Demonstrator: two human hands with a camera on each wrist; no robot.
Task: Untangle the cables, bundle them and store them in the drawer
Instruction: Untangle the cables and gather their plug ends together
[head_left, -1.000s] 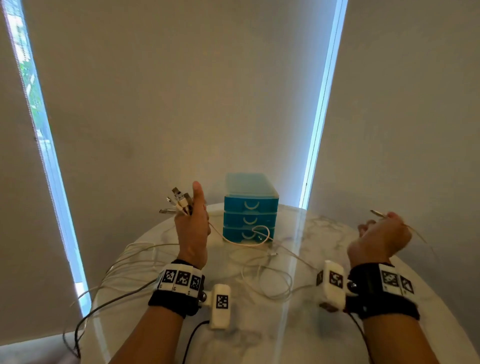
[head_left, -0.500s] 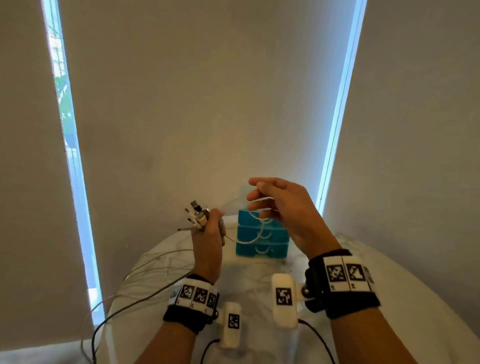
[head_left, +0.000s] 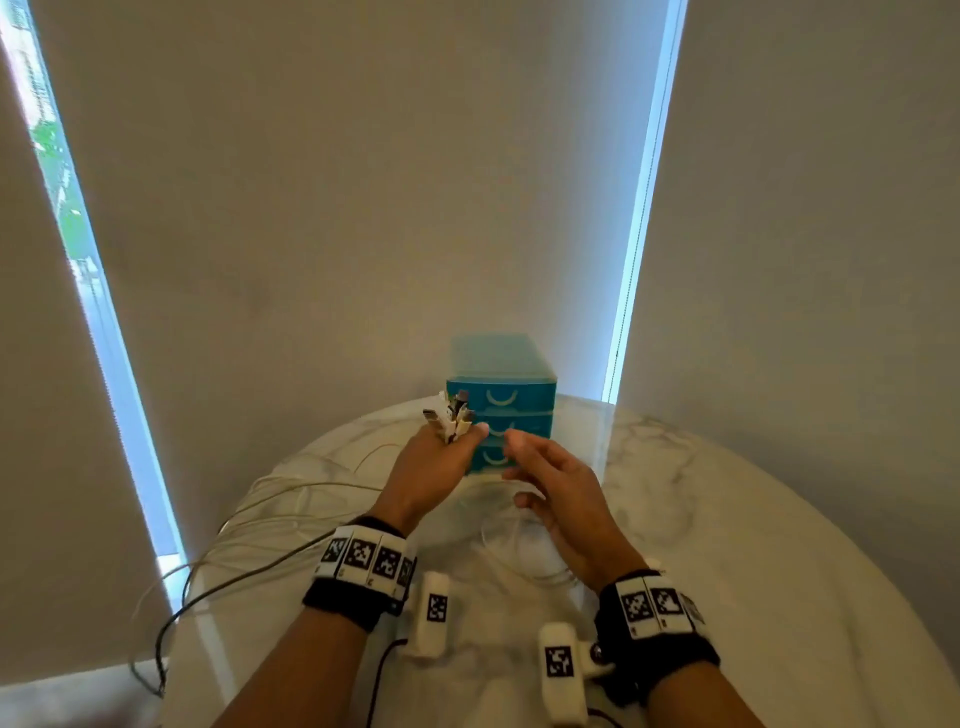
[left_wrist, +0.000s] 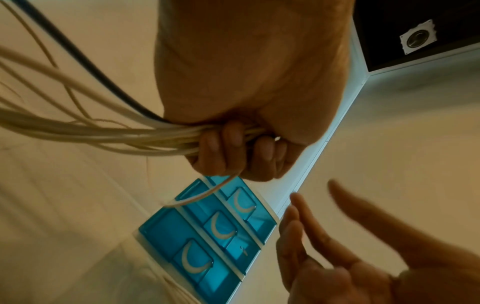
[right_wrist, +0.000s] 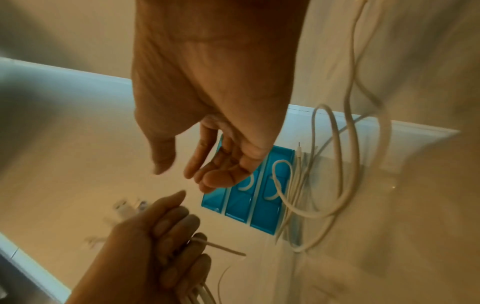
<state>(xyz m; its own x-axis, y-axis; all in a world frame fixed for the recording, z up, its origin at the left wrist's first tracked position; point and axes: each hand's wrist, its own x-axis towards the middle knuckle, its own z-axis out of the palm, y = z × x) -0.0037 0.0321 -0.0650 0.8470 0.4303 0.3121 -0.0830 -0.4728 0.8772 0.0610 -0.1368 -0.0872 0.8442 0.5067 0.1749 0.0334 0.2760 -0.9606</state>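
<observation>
Fingers (left_wrist: 233, 142) of the left hand (head_left: 434, 467) are curling tight round the gathered ends of the thin white cables (left_wrist: 91, 131), connectors poking up in front of the small blue three-drawer plastic organiser (head_left: 501, 400) — drawers all closed. Right hand (head_left: 558, 493) is hovering just beside, fingers relaxed and spread, holding nothing. Still gathering, likely — next it is needing to catch the loose loops (right_wrist: 335, 185) lying on the round white marble-look table (head_left: 727, 519), then coil.
</observation>
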